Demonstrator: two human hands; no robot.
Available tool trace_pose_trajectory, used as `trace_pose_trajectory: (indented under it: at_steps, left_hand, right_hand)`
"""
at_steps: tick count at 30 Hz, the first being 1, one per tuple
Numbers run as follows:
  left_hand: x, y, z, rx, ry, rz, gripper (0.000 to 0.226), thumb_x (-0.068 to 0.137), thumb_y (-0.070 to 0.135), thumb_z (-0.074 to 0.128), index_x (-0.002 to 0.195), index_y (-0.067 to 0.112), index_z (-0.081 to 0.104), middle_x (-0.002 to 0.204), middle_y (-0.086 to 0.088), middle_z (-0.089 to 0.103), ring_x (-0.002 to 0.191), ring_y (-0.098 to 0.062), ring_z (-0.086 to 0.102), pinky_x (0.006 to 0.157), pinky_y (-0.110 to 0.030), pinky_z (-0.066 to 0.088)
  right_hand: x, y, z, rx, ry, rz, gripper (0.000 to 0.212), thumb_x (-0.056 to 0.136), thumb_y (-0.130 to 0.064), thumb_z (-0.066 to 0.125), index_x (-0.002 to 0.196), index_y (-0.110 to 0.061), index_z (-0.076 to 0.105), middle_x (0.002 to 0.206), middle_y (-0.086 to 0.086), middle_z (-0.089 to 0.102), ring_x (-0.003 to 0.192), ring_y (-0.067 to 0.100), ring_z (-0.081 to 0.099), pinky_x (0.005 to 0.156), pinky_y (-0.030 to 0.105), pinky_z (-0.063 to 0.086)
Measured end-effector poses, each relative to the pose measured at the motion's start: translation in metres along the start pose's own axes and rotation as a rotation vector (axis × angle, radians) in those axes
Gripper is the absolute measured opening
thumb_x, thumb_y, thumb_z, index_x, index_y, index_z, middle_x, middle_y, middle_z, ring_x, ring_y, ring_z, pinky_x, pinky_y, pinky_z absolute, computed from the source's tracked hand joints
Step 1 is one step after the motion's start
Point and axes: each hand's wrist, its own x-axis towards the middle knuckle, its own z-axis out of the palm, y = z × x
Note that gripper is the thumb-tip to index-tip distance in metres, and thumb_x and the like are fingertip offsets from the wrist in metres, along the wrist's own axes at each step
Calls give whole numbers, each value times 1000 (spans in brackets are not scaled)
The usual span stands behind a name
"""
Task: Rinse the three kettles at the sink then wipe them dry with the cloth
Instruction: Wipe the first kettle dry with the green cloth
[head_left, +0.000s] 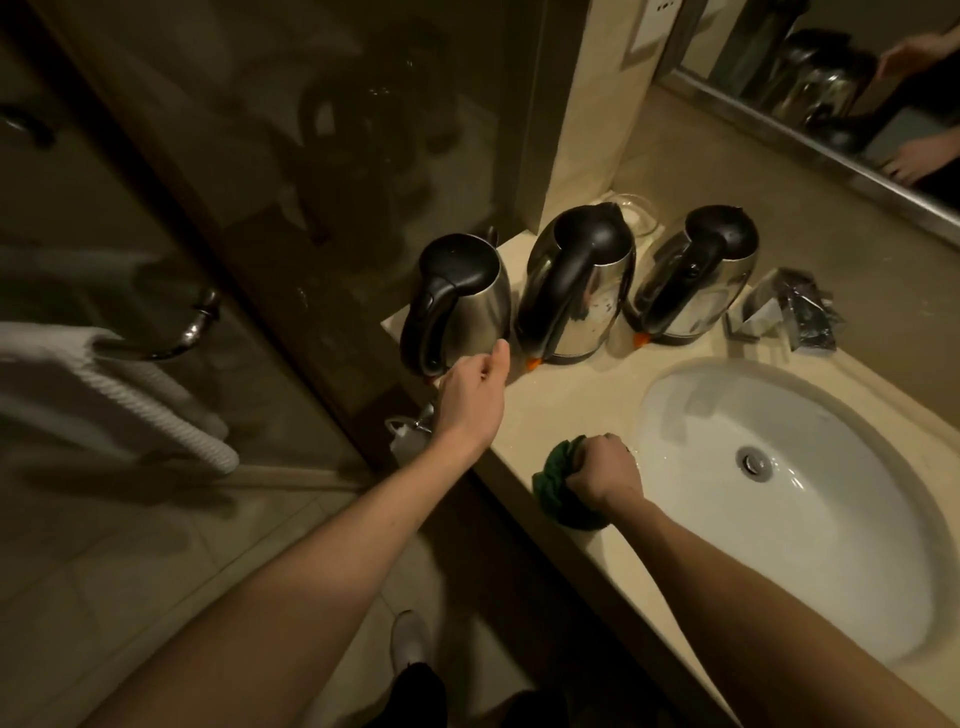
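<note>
Left kettle (462, 296), middle kettle (576, 291) and right kettle (696, 280), shiny steel with black lids, stand upright in a row, handles toward the person. The left hand (470, 395) touches the left kettle with its thumb at the counter's (566, 410) left edge; whether it grips cannot be told. The right hand (605, 473) clutches the green cloth (556, 483) at the front edge, with the sink (831, 545) to its right.

A pale stone countertop (561, 400) carries everything. A white oval sink basin (841, 545) is sunk into its right part. Seen from the basin's centre, three steel kettles with black lids and handles stand upright in a row between 10 and 12 o'clock: the left kettle (467, 306) at the counter's left edge, the middle kettle (576, 291) close beside it, and the right kettle (696, 280) near that. A clear glass dish (640, 214) sits at the middle kettle's 1 o'clock. A chrome tap (795, 312) stands at the basin's 12 o'clock. A bunched green cloth (556, 480) lies at 9 o'clock, by the front edge.
</note>
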Motion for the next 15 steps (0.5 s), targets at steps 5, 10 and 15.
trace_pose_trajectory:
  at_steps: [5, 10, 15]
  left_hand:
    - [6, 2, -28, -25, 147, 181, 46, 105, 39, 42, 85, 6, 66, 99, -2, 62, 101, -19, 56, 90, -35, 43]
    - [20, 6, -55, -42, 491, 261, 19, 101, 31, 54, 88, 17, 58, 106, 1, 50, 103, -7, 41, 102, -35, 38]
    - [46, -4, -60, -145, 344, -171, 42, 101, 47, 48, 121, 11, 54, 133, -9, 51, 126, -23, 47, 88, -29, 36]
  right_hand:
    - [-7, -9, -3, 118, 81, 53, 3, 67, -2, 63, 63, -2, 62, 67, 12, 61, 62, 25, 61, 48, 30, 45]
    - [-14, -14, -2, 169, 223, 56, 4, 66, -2, 60, 69, -4, 62, 79, 13, 61, 67, 24, 56, 58, 37, 51]
    - [-17, -16, 4, 128, 218, 129, 16, 80, -10, 57, 94, -16, 60, 111, 9, 47, 96, 28, 52, 85, 44, 51]
